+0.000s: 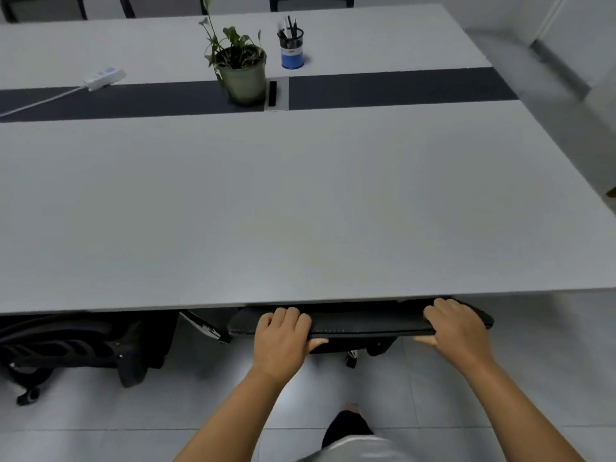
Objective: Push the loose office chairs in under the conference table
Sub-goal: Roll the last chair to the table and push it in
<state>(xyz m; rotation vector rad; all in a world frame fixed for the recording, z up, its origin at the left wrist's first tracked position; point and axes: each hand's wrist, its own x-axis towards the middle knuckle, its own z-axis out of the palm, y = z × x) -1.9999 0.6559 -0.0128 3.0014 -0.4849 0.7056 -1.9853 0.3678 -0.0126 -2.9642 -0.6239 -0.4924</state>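
Note:
A black office chair point(363, 323) stands tucked against the near edge of the grey conference table point(300, 211); only the top of its backrest and part of its base show. My left hand point(283, 338) grips the backrest top on the left, my right hand point(458, 330) grips it on the right. A second black office chair point(76, 348) sits at the lower left, its seat under the table edge, its backrest and wheels showing.
On the table stand a potted plant point(241, 75), a pen holder point(291, 50), a white power strip point(105, 76) with cord, and a dark centre strip with a cable port point(276, 93). More chair backs point(311, 1) line the far side. Tiled floor lies to the right.

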